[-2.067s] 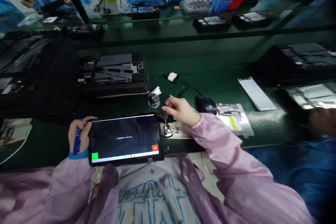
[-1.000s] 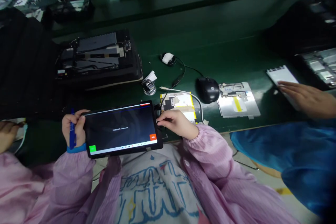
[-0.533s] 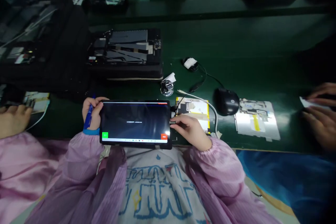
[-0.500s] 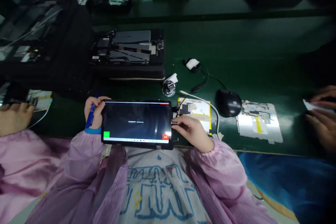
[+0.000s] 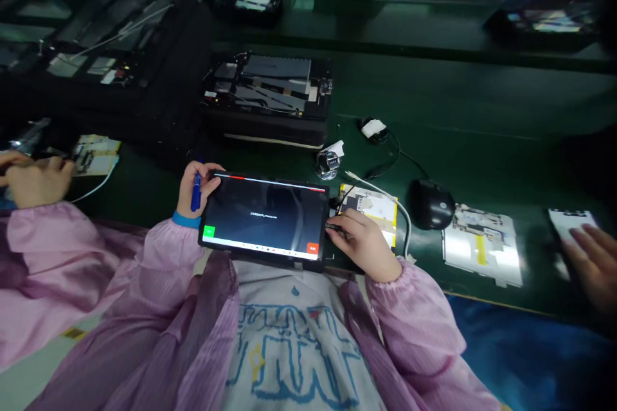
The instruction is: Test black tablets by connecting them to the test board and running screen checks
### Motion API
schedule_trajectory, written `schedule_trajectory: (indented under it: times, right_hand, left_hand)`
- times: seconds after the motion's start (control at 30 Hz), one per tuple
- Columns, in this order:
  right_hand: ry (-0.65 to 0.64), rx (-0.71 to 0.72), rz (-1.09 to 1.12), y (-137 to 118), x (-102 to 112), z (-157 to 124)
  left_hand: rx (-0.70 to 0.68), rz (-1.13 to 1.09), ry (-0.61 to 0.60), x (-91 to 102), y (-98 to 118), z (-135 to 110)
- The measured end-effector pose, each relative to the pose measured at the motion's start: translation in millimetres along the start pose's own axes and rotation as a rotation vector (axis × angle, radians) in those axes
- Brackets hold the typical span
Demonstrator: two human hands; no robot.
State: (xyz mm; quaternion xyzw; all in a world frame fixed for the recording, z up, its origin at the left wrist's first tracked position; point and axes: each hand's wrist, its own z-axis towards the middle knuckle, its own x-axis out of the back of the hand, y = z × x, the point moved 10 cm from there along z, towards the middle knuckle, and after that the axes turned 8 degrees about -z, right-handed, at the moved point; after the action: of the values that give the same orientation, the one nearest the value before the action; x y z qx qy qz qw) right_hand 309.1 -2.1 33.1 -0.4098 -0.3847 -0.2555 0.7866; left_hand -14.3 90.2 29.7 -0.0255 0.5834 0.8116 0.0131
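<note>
A black tablet point(image 5: 264, 218) with a lit dark screen, a green button and an orange button lies tilted against the table edge in front of me. My left hand point(image 5: 195, 187) grips its left edge and also holds a blue pen point(image 5: 196, 183). My right hand point(image 5: 359, 239) is closed at the tablet's right edge, fingertips pinched on a small dark connector there. A thin cable runs from that spot toward a yellow-edged board point(image 5: 373, 204) just behind my right hand.
On the green table point(image 5: 482, 115) are a black mouse point(image 5: 431, 204), a silver plate point(image 5: 482, 244), a small metal counter point(image 5: 328, 164), a white-tagged cable point(image 5: 375, 128) and an opened device on a black tray point(image 5: 267, 93). Other people's hands work at far left point(image 5: 33, 180) and far right point(image 5: 590, 263).
My right hand came back from the small parts behind the tablet to the tablet's right edge and stays pinched there. The view has shifted; the left hand keeps its grip.
</note>
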Motion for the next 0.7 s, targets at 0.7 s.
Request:
schedule_trajectory:
  times: [0.7]
  right_hand:
    - [0.094,-0.058,-0.133,42,44,4]
  left_hand:
    - [0.054,0.017,0.046,13.0,-9,3]
